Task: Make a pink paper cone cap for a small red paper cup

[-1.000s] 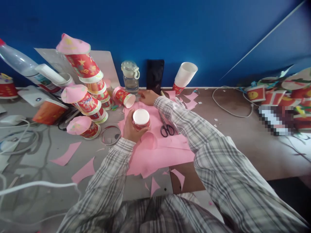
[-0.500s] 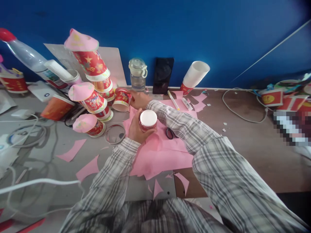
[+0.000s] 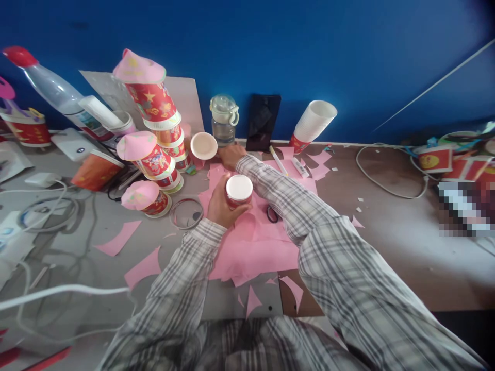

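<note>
My left hand is closed around a small red paper cup, held upright over the pink paper sheet, white inside showing. My right hand reaches across to the back of the table, fingers closed on the side of a second red cup. That cup is tipped so its open mouth faces me. It sits just right of the stacked red cups with pink cone tops. Black scissors lie on the pink sheet, partly under my right sleeve.
A glass jar, a dark phone and a leaning stack of white cups stand against the blue wall. A clear ring, pink paper scraps, a pen and cables lie around. More cups sit far right.
My right hand has tipped the second cup from lying sideways until its mouth faces me, shifting it slightly right. My left hand kept its cup nearly still.
</note>
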A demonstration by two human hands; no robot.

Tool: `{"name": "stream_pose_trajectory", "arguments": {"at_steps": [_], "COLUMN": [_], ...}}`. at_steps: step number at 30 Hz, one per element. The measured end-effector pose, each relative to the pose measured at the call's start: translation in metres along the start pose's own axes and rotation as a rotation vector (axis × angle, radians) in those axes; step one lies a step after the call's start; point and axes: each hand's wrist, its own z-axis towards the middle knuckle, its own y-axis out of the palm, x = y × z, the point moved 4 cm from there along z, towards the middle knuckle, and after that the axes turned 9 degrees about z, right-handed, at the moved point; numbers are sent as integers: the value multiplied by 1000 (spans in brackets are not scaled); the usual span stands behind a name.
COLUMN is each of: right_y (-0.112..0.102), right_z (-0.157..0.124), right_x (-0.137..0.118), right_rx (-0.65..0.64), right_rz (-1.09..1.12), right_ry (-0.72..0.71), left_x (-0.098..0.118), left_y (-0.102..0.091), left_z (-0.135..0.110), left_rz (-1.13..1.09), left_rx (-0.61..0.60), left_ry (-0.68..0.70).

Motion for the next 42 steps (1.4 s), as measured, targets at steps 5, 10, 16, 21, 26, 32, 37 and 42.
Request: {"name": "stream_pose_trajectory", "arguments": {"at_steps": [5,10,16,21,26,32,37,42], "right_y": [-6,-44,-118,-128,-119,-118,-116,-113], "right_z": [-18,-58,-119,-154,-157,-159,-162,-161], "right_x": [-2,35,131,178,181,169,159,155], "right_rx": [-62,16,320,415,457,450,431,418], "right_rz": [-105,-124,-133,-72,-36,28,82,149], "right_ry": [-34,53,329,472,514,501,433,390], "left_x": [0,0,-7,-8,-8,-9,-9,-12], "left_y": [0,4,8,7,5,6,7,9], "left_z": [0,2,8,10,9,9,9,8], "left_rz": [22,40,-68,-91,-102,-116,-120,-122], "left_rx": [16,18,9,-4,-4,-20,-29,-29], "left_ry": [27,24,-87,-124,-134,-160,-150,-121]}}
